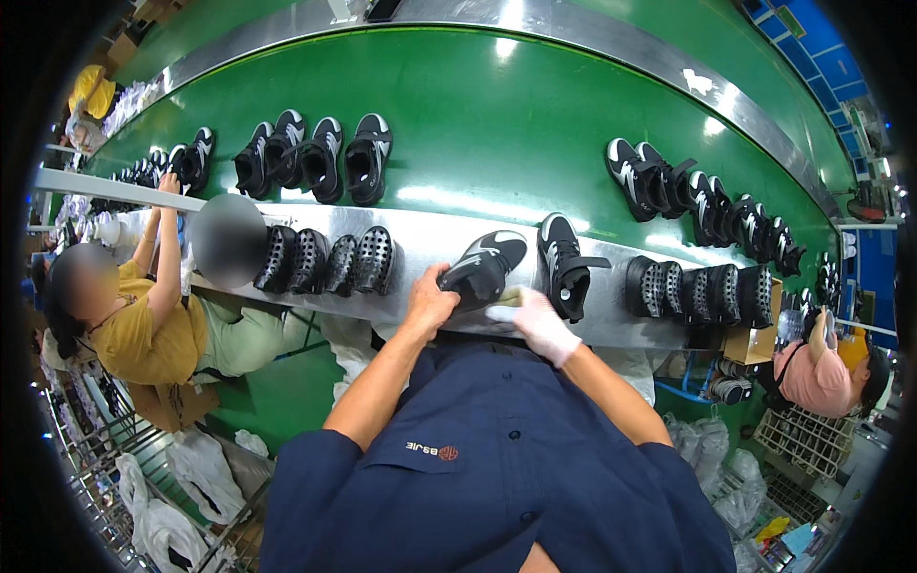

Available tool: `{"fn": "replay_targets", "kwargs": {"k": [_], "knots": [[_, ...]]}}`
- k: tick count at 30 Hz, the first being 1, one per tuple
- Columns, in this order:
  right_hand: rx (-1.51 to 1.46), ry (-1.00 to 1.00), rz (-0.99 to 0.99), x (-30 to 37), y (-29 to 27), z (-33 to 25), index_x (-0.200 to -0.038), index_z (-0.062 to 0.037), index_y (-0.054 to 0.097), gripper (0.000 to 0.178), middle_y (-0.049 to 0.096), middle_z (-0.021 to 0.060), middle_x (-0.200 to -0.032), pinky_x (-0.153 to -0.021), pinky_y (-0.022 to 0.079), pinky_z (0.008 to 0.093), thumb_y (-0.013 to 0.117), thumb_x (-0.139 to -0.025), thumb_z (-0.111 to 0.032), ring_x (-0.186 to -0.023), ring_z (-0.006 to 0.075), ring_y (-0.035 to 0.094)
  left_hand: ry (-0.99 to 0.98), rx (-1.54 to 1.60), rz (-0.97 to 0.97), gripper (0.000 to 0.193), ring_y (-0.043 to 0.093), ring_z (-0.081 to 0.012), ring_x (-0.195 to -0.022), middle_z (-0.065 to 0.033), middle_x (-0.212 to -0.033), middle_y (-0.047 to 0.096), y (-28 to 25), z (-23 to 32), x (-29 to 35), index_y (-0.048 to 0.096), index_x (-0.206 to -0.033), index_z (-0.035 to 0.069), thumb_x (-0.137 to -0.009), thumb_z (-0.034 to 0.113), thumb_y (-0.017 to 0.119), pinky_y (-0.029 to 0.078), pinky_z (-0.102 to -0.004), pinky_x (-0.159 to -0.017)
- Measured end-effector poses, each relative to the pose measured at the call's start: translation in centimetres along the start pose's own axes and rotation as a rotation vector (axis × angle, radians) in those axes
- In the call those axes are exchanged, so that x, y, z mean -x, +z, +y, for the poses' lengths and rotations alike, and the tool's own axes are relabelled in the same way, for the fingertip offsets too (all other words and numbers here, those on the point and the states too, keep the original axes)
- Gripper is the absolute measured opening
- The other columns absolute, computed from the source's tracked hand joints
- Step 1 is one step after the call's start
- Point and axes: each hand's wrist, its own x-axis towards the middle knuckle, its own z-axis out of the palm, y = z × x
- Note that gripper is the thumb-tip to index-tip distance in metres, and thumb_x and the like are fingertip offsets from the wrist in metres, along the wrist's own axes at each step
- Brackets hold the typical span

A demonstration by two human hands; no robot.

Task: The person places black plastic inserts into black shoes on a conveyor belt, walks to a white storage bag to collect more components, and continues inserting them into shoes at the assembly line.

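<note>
A black sneaker (pixel 485 267) with a grey-white toe lies tilted in front of me. My left hand (pixel 432 301), bare, is closed on its heel end. My right hand (pixel 537 320), in a thin white glove, is by the near side of the same sneaker. Its fingers are bent together around something pale at the fingertips, too small to make out. Just to the right stands a matching sneaker (pixel 562 272), toe pointing away, with its strap (pixel 587 262) loose to the right.
Black perforated shoe forms stand on the metal ledge (pixel 420 229), some left (pixel 374 260) and some right (pixel 702 292). Beyond, a green conveyor belt (pixel 497 124) carries rows of sneakers (pixel 368 158). A co-worker in yellow (pixel 153 320) sits left, another in pink (pixel 812 374) right. An open carton (pixel 750 344) stands right.
</note>
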Motion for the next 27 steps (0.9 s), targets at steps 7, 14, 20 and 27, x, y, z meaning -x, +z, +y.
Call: {"fn": "replay_targets", "kwargs": {"k": [7, 14, 20, 27], "knots": [[0.172, -0.37, 0.008, 6.7, -3.6, -6.2, -0.135, -0.0076, 0.067, 0.054, 0.061, -0.0002, -0.089, -0.072, 0.049, 0.027, 0.082, -0.084, -0.016, -0.076, 0.0098, 0.054, 0.436, -0.374, -0.1, 0.068, 0.058, -0.0387, -0.121, -0.0219, -0.125, 0.059, -3.3, 4.2, 2.2, 0.061, -0.139, 0.013, -0.073, 0.0, 0.067, 0.046, -0.0404, -0.108], [0.22, -0.34, -0.004, 5.9, -3.6, -5.1, -0.104, -0.0014, 0.074, 0.02, 0.065, -0.0007, -0.088, -0.07, 0.048, 0.0253, 0.079, -0.09, -0.013, -0.077, 0.0058, 0.055, 0.595, -0.403, -0.233, 0.072, 0.054, -0.0403, -0.127, -0.0209, -0.132, 0.054, -3.6, 5.5, 3.2, 0.06, -0.14, 0.011, -0.07, -0.006, 0.062, 0.043, -0.0405, -0.113], [0.138, -0.308, -0.035, 5.4, -3.2, -4.9, -0.105, 0.0025, 0.074, 0.022, 0.073, 0.0083, -0.09, -0.079, 0.053, 0.0317, 0.074, -0.094, -0.016, -0.084, 0.0108, 0.064, 0.726, -0.476, -0.361, 0.074, 0.049, -0.0401, -0.133, -0.0185, -0.138, 0.051, -4.6, 7.4, 3.9, 0.06, -0.139, 0.012, -0.068, -0.007, 0.06, 0.04, -0.0442, -0.116], [0.284, -0.339, -0.039, 5.3, -2.7, -5.9, -0.102, 0.0013, 0.074, 0.023, 0.072, 0.0114, -0.085, -0.074, 0.053, 0.0334, 0.075, -0.092, -0.019, -0.077, 0.0158, 0.066, 0.844, -0.532, -0.385, 0.074, 0.05, -0.0408, -0.125, -0.0168, -0.14, 0.051, -5.5, 8.0, 3.5, 0.059, -0.14, 0.014, -0.069, -0.009, 0.061, 0.045, -0.045, -0.111]]}}
